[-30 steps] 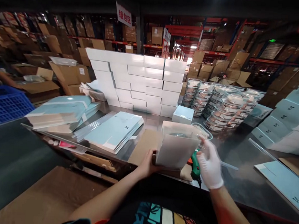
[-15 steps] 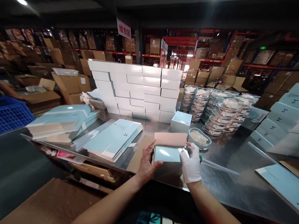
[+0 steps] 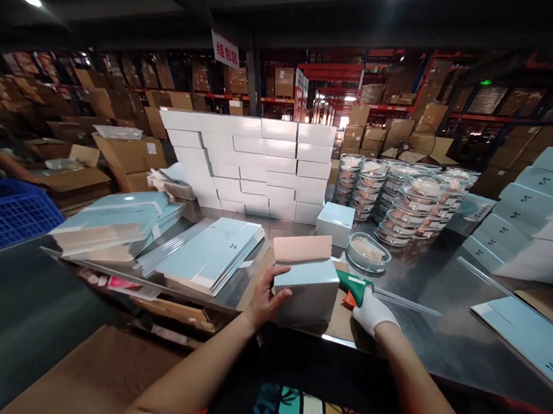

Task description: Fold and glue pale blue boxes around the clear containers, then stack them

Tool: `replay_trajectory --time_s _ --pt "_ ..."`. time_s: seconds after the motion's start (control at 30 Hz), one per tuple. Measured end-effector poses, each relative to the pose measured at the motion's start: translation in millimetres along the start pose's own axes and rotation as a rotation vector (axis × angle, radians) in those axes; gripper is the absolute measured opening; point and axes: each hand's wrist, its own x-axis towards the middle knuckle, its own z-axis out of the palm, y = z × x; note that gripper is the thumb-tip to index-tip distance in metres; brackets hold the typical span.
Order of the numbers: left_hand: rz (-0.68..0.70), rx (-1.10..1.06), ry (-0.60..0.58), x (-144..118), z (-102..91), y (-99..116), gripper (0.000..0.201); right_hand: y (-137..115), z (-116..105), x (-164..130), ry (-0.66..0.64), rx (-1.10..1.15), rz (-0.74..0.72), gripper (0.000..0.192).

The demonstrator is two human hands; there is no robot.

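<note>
My left hand (image 3: 265,297) grips the left side of a pale blue and white box (image 3: 308,294); its thumb lies on the near face. A brown-pink flap (image 3: 302,248) stands up at the back edge of the box top. In my right hand (image 3: 374,313), which wears a white glove, is a green glue gun (image 3: 360,290) with an orange trigger. Its nozzle end points left, close to the box's right side, partly hidden. Brown cardboard (image 3: 343,314) lies beneath the box. Just behind are a glass container (image 3: 367,255) and a small closed box (image 3: 335,223).
White boxes (image 3: 260,167) form a wall at the back of the metal table (image 3: 414,336). Stacked glass containers (image 3: 420,205) stand back right. Flat blue box blanks (image 3: 210,253) lie left. More boxes (image 3: 519,220) rise at right, and clear strips (image 3: 412,304) lie beside the glue gun.
My right hand has left the box's flap and moved right and down, now holding the glue gun. The box has turned slightly and its near face shows; my left hand stays on it.
</note>
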Motion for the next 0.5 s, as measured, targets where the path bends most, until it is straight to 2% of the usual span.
replay_trajectory --time_s 0.07,0.17,0.2,0.27,0.33,0.37,0.5 --pt "-0.025 -0.013 -0.024 2 2.1 4 0.072 6 0 1 -0.010 0.030 0.000 0.041" --pt "-0.049 -0.036 -0.015 5 1.9 11 0.071 9 -5 -5 0.052 0.096 -0.034 0.038" --pt "-0.057 -0.041 -0.004 6 1.1 13 0.070 9 -8 -9 0.101 0.117 -0.048 0.041" --pt "-0.077 -0.046 0.021 7 -0.4 17 0.067 9 -12 -21 0.299 0.201 -0.084 0.053" --pt "-0.093 -0.055 0.040 7 -0.2 20 0.066 6 -17 -33 0.477 0.313 -0.181 0.062" --pt "-0.096 -0.061 0.044 8 0.9 22 0.067 3 -21 -39 0.515 0.357 -0.249 0.060" --pt "-0.104 -0.070 0.024 7 10.4 30 0.068 -16 -34 -59 0.402 0.352 -0.472 0.037"
